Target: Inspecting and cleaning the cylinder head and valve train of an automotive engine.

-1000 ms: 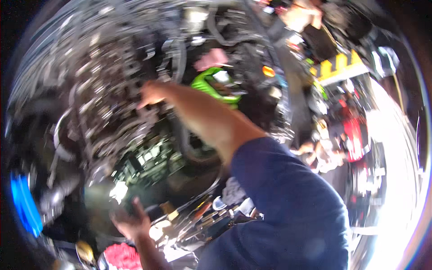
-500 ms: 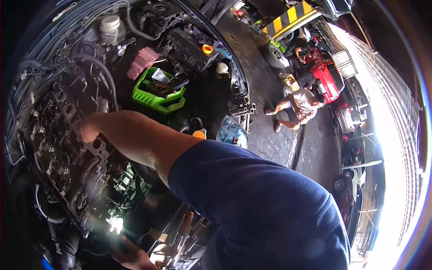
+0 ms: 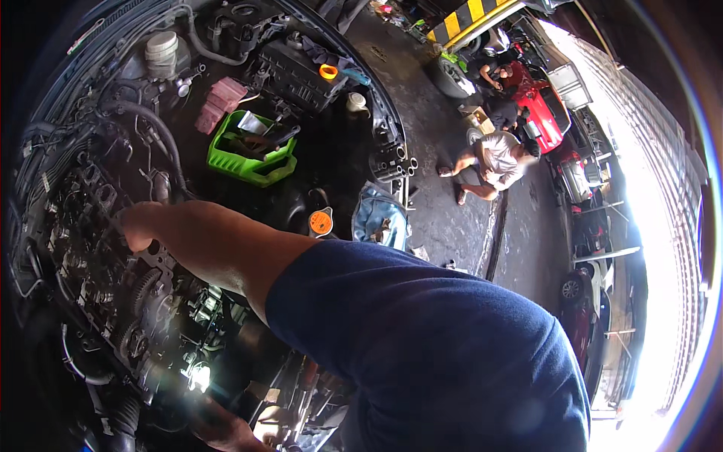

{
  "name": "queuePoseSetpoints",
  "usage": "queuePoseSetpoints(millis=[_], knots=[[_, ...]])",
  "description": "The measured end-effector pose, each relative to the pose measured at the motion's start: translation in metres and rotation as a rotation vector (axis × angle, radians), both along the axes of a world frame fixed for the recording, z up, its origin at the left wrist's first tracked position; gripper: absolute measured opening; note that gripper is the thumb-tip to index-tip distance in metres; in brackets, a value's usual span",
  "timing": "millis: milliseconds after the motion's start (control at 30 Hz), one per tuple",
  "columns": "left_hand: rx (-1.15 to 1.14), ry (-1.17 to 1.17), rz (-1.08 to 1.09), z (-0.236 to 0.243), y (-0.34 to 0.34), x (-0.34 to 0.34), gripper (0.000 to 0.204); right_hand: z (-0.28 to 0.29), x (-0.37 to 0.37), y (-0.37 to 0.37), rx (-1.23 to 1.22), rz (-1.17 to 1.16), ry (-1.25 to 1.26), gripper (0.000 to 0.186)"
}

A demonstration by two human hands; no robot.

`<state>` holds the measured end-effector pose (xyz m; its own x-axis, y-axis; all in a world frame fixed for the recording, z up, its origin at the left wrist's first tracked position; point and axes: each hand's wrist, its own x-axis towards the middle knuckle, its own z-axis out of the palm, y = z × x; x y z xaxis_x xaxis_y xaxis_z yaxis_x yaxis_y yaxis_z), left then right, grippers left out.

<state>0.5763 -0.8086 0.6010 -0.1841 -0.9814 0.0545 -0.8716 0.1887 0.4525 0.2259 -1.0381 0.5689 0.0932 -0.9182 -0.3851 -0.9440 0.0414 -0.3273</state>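
Observation:
My right arm, in a dark blue short sleeve, reaches across to the opened engine [image 3: 139, 294] at the left. My right hand [image 3: 141, 224] is closed low over the engine's top face, beside a flat metal part with round holes. What its fingers hold, if anything, is hidden. A toothed gear [image 3: 146, 292] shows just below this hand. At the lower edge is my left hand [image 3: 224, 428], partly in shadow, its fingers lost in dark and glare. A bright light spot [image 3: 199, 377] shines just beyond it; I cannot tell whether the hand holds its source.
A green tray [image 3: 248, 167] with tools sits in the engine bay near a pink block [image 3: 221, 104]. Nearby are an orange cap [image 3: 321, 222] and a blue cloth [image 3: 376, 218]. Long tools [image 3: 305, 392] lie at the bottom. A person [image 3: 493, 166] sits low on the floor at the right.
The engine bay and tray have shifted slightly left in view. My right hand stays over nearly the same part of the engine, and my left hand remains near the bright spot.

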Motion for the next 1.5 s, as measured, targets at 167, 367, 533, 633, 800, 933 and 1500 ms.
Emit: queuePoseSetpoints(millis=[167,367,533,633,800,933,1500], knots=[[0.021,0.001,-0.05,-0.002,-0.001,0.007,0.051,0.022,0.01,0.024,0.027,-0.416,-0.073,0.037],[0.042,-0.056,0.03,-0.003,0.004,0.0,0.04,-0.011,-0.007,0.01,0.103,-0.176,0.058,0.035],[-0.057,0.068,-0.085,0.006,0.002,0.005,0.028,-0.051,-0.039,0.004,-0.048,0.35,-0.024,0.024],[-0.081,0.056,-0.085,0.012,-0.002,0.002,0.027,-0.035,-0.042,0.022,-0.076,0.455,0.25,0.016],[-0.074,0.168,-0.027,0.022,-0.008,-0.009,0.026,0.004,-0.027,0.056,-0.189,-0.075,-0.349,0.022],[-0.079,0.13,-0.044,0.024,-0.011,-0.008,0.03,0.012,-0.018,0.051,-0.12,0.04,-0.17,0.024],[-0.049,0.12,-0.011,0.025,-0.007,-0.008,0.031,0.002,-0.011,0.034,-0.297,-0.027,-0.111,0.018]])
